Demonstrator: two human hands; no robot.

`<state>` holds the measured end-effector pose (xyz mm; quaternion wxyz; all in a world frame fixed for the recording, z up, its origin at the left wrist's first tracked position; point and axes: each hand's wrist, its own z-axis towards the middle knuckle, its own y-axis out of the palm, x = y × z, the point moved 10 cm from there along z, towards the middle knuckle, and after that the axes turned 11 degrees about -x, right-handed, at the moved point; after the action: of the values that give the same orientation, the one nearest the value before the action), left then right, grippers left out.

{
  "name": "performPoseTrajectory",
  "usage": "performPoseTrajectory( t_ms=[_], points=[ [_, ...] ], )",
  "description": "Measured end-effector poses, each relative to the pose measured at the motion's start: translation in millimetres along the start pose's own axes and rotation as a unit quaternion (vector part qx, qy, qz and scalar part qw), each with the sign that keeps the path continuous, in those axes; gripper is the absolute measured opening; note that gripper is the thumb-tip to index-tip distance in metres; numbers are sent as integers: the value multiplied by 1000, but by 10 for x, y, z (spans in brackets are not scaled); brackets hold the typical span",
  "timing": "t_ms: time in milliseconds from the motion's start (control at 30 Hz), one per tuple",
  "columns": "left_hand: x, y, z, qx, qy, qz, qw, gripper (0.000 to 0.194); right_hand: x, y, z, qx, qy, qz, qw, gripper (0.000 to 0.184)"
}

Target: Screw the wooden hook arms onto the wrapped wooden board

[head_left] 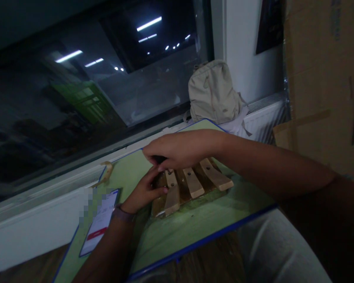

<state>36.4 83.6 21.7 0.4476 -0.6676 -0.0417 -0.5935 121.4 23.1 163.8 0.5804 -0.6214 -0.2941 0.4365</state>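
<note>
Three pale wooden pieces (194, 184) with dark holes lie side by side on a shiny brown board (157, 206). My right hand (179, 149) curls over the far end of the leftmost wooden piece (172, 196). Its fingers are closed round something dark (159, 158), mostly hidden by the hand. From the left, my left hand (144, 191) reaches over the board's edge. Its thumb and index finger are stretched apart; the thumb tip meets the side of the leftmost piece, and the index fingertip is close to my right fingers.
A green tabletop (191, 230) with a blue edge carries the board. A phone (102, 220) with a lit screen lies at the left, near a tan curved object (106, 172). Behind stand a beige backpack (212, 94), a dark window (106, 90) and a large cardboard box (327, 86).
</note>
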Motion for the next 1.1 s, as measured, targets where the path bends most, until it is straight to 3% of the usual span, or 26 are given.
performPoseTrajectory(
  t_ms=[67,167,267,367,467,533,633,767,933,1100],
  points=[
    [56,13,14,-4,15,4,1000,63,130,-38,57,40,41,-15,998,10],
    [213,69,47,-28,55,24,998,58,385,-117,42,101,152,-91,979,23],
    [317,94,62,-36,77,45,995,57,524,-144,-63,96,212,-113,966,37],
    [325,94,65,-31,74,54,995,57,383,-25,-65,18,118,-14,993,25],
    [321,104,70,-28,74,54,995,59,209,-24,-16,18,41,28,999,20],
    [330,96,74,-22,76,43,996,59,200,-49,52,53,39,15,998,14],
    [344,99,85,-23,70,42,996,59,340,-73,114,100,87,-11,991,3],
    [374,98,92,-24,76,46,996,57,583,-89,40,96,166,-34,981,28],
    [372,101,96,-22,82,45,995,56,342,2,15,24,65,42,997,15],
    [356,76,85,-7,69,58,996,55,175,64,122,31,24,65,997,19]
  ],
)
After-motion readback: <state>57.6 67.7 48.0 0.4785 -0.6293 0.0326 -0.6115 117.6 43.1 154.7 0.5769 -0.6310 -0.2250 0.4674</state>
